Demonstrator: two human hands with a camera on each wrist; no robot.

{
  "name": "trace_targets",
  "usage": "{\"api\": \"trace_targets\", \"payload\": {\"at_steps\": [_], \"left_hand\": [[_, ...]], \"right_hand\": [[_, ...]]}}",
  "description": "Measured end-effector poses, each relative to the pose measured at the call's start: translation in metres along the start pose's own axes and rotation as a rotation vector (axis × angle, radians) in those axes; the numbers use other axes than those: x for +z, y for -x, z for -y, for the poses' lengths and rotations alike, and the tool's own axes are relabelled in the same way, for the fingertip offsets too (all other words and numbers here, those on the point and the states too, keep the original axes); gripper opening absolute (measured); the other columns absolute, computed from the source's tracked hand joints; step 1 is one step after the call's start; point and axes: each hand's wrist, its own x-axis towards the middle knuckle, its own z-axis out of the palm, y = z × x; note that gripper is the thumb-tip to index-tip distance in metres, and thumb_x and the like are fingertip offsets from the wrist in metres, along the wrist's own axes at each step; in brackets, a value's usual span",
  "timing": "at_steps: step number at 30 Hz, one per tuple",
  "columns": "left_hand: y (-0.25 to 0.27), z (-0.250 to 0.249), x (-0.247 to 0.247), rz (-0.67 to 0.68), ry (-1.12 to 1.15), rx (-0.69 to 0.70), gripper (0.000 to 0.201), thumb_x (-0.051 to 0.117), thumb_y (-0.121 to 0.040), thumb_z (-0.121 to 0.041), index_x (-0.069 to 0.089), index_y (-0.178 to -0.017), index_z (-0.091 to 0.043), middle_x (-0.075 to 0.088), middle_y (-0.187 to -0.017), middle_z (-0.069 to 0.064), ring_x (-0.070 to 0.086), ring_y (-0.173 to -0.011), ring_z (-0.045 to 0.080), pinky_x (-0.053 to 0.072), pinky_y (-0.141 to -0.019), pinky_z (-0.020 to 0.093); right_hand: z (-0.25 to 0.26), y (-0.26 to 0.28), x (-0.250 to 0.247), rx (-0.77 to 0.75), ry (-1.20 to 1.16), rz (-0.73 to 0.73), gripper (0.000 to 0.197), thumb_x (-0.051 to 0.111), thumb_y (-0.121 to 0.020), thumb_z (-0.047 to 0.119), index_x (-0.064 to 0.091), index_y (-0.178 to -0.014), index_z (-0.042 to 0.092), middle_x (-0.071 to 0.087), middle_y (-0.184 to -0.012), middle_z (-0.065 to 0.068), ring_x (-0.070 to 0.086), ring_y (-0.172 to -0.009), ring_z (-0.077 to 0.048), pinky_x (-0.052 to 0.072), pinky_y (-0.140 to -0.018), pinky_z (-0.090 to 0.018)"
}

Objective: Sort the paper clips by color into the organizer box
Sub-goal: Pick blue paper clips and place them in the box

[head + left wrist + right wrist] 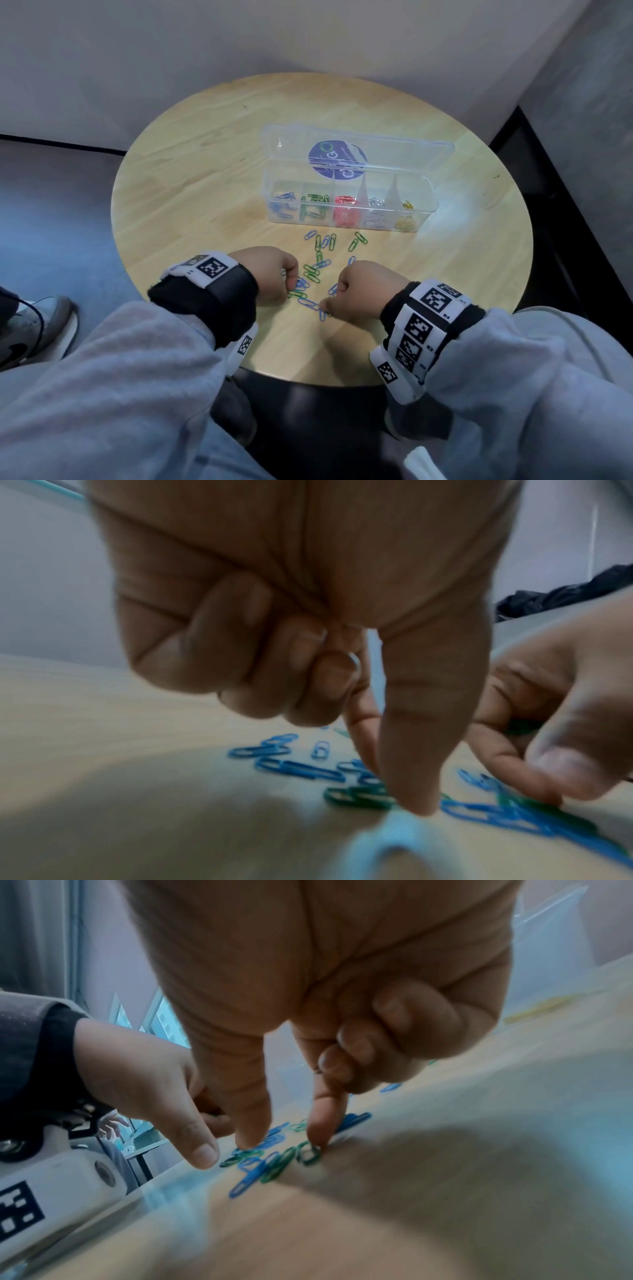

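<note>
A clear organizer box [432, 192] stands open on the round wooden table [205, 192]. Its compartments hold blue, green, red, silver and yellow clips from left to right. Loose blue and green paper clips [322, 265] lie scattered between the box and my hands. My left hand [291, 286] points thumb and forefinger down into the near pile, the other fingers curled; its thumb tip [421, 804] rests beside a blurred blue clip [387, 837]. My right hand [330, 301] also reaches down with straight thumb and forefinger [323, 1123], the fingertip touching a green clip [310, 1156]. Neither hand has lifted a clip.
The box lid [359, 150] lies open behind the compartments, with a round blue sticker. Walls close off the far side of the table. A shoe [34, 329] shows on the floor at the left. My knees are under the near table edge.
</note>
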Motion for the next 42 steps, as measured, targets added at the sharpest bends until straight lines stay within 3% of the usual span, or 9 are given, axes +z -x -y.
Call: {"api": "trace_targets", "payload": {"at_steps": [9,14,17,19,22,25,29,35,42], "left_hand": [[-0.005,-0.002,0.003,-0.007,-0.076,0.107,0.019,0.057,-0.079,-0.014,0.055,-0.082,-0.032,0.044,-0.069,-0.008,0.047,-0.076,0.018,0.029,-0.05,0.021],[-0.004,-0.004,0.004,0.005,-0.081,0.163,0.022,0.056,-0.077,-0.013,0.057,-0.087,-0.032,0.045,-0.071,-0.007,0.046,-0.075,0.018,0.029,-0.05,0.022],[-0.004,-0.005,0.004,0.03,-0.088,0.194,0.023,0.057,-0.077,-0.012,0.059,-0.091,-0.031,0.049,-0.079,-0.006,0.047,-0.077,0.019,0.033,-0.058,0.026],[-0.005,-0.005,0.004,0.029,-0.1,0.193,0.021,0.057,-0.078,-0.014,0.06,-0.092,-0.029,0.05,-0.081,-0.007,0.048,-0.079,0.019,0.035,-0.063,0.025],[-0.007,-0.003,0.004,0.034,-0.086,0.18,0.015,0.059,-0.078,-0.015,0.058,-0.084,-0.028,0.051,-0.074,-0.008,0.049,-0.079,0.018,0.034,-0.056,0.023],[-0.008,0.002,0.005,0.017,-0.071,0.158,0.013,0.062,-0.075,-0.018,0.055,-0.077,-0.029,0.054,-0.074,-0.008,0.053,-0.08,0.019,0.037,-0.06,0.023],[-0.009,0.008,0.004,-0.01,-0.101,0.124,0.012,0.066,-0.075,-0.023,0.056,-0.078,-0.029,0.046,-0.068,-0.011,0.049,-0.078,0.016,0.028,-0.051,0.019],[-0.011,0.014,0.001,0.01,-0.095,0.127,0.017,0.068,-0.074,-0.022,0.054,-0.08,-0.03,0.049,-0.076,-0.007,0.05,-0.078,0.018,0.033,-0.059,0.024],[-0.012,0.019,0.003,0.009,-0.111,0.078,0.013,0.066,-0.075,-0.021,0.057,-0.078,-0.031,0.047,-0.066,-0.009,0.05,-0.074,0.016,0.035,-0.064,0.023]], "right_hand": [[0.008,-0.005,0.002,-0.035,0.056,0.025,0.017,0.063,-0.083,0.029,0.064,-0.085,0.012,0.066,-0.087,-0.007,0.057,-0.077,-0.022,0.044,-0.067,-0.026],[0.005,-0.001,-0.003,-0.039,0.024,0.021,0.025,0.061,-0.086,0.025,0.068,-0.1,0.006,0.068,-0.103,-0.009,0.063,-0.095,-0.025,0.05,-0.078,-0.029],[0.003,-0.001,-0.005,-0.017,0.025,-0.01,0.022,0.058,-0.085,0.019,0.067,-0.102,0.01,0.067,-0.106,-0.007,0.062,-0.098,-0.025,0.052,-0.082,-0.031],[0.002,-0.001,-0.006,-0.012,0.031,-0.037,0.022,0.057,-0.082,0.016,0.067,-0.102,0.011,0.065,-0.106,-0.005,0.062,-0.097,-0.024,0.051,-0.079,-0.029],[0.002,0.002,-0.006,-0.024,0.024,-0.042,0.02,0.06,-0.08,0.018,0.066,-0.097,0.013,0.065,-0.102,-0.004,0.062,-0.093,-0.023,0.049,-0.072,-0.028],[0.003,0.003,-0.005,-0.05,0.035,-0.026,0.018,0.063,-0.081,0.024,0.065,-0.095,0.013,0.066,-0.098,-0.004,0.062,-0.092,-0.023,0.045,-0.068,-0.027],[0.006,-0.002,-0.002,-0.051,0.063,-0.012,0.017,0.061,-0.08,0.02,0.066,-0.094,0.011,0.069,-0.095,-0.005,0.065,-0.087,-0.024,0.048,-0.068,-0.028],[0.008,-0.001,-0.002,-0.051,0.118,0.003,0.007,0.057,-0.074,0.017,0.06,-0.08,0.016,0.061,-0.078,-0.001,0.059,-0.071,-0.022,0.047,-0.06,-0.023],[0.005,0.001,-0.004,-0.057,0.106,0.025,0.017,0.058,-0.073,0.016,0.066,-0.088,0.011,0.061,-0.08,-0.004,0.058,-0.072,-0.022,0.039,-0.053,-0.02]]}}
